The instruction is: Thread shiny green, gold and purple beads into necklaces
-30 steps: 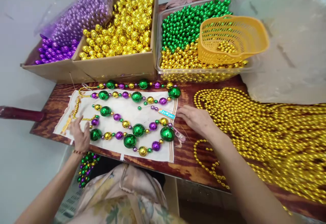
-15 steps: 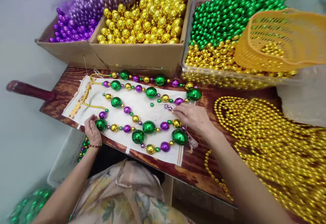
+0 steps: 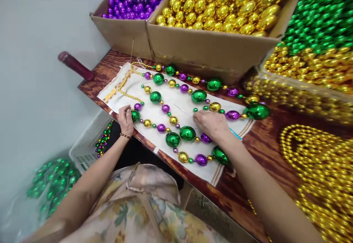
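A strand of green, gold and purple beads (image 3: 199,96) lies in loops on a white cloth (image 3: 154,151). My left hand (image 3: 126,122) is at the cloth's near left edge, its fingers curled against a large green bead (image 3: 135,116). Over the cloth's right half, my right hand (image 3: 211,123) is closed in a pinch. From its fingertips a thin, pale, needle-like piece (image 3: 179,108) points left, blurred; what else the fingers hold is hidden. Just above those fingertips sits a small loose green bead (image 3: 195,109). My right hand and forearm cover part of the strand.
Behind the cloth stands a cardboard box (image 3: 209,46) of purple and gold beads. A clear bin (image 3: 303,88) holds green and gold beads at right. Gold bead strings (image 3: 317,162) cover the table's right side. A dark red handle (image 3: 75,66) juts out left; a white basket (image 3: 85,143) stands below.
The view has swung right, so the scene sits further left-to-right in frame. My right hand has moved left over the cloth; purple beads on the needle no longer show. My left hand stays by the green bead.
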`<state>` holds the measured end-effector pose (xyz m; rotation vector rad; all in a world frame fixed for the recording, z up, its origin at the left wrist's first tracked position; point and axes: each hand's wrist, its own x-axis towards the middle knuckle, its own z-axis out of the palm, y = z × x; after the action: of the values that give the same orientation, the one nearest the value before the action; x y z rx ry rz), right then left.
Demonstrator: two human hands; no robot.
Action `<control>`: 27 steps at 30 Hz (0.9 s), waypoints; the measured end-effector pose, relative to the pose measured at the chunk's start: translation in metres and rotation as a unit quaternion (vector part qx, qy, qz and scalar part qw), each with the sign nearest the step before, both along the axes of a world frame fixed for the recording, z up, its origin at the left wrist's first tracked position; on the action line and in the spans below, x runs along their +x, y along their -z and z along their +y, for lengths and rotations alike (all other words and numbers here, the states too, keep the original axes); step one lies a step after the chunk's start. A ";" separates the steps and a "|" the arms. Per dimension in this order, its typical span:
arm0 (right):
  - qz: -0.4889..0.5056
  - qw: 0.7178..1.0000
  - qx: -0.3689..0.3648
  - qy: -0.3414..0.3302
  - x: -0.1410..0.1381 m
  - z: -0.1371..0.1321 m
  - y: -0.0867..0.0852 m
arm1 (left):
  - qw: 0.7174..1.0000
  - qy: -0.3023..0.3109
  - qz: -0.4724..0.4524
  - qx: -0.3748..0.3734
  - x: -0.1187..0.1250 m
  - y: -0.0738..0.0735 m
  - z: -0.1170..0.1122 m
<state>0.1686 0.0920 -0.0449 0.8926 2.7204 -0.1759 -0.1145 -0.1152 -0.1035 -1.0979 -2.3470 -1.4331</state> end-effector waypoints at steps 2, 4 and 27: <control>0.001 1.000 -0.005 0.001 0.001 -0.001 0.001 | 1.000 -0.005 0.007 -0.005 0.001 -0.001 -0.001; 0.002 1.000 -0.005 0.006 0.002 0.000 0.001 | 1.000 -0.012 0.005 -0.007 0.002 -0.001 -0.001; 0.103 0.993 -0.064 -0.003 -0.075 0.034 -0.031 | 1.000 -0.016 -0.003 -0.009 0.000 0.001 0.001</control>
<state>0.0941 0.1265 -0.0140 0.8740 2.8586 -0.4591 -0.1144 -0.1142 -0.1042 -1.0574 -2.3758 -1.4092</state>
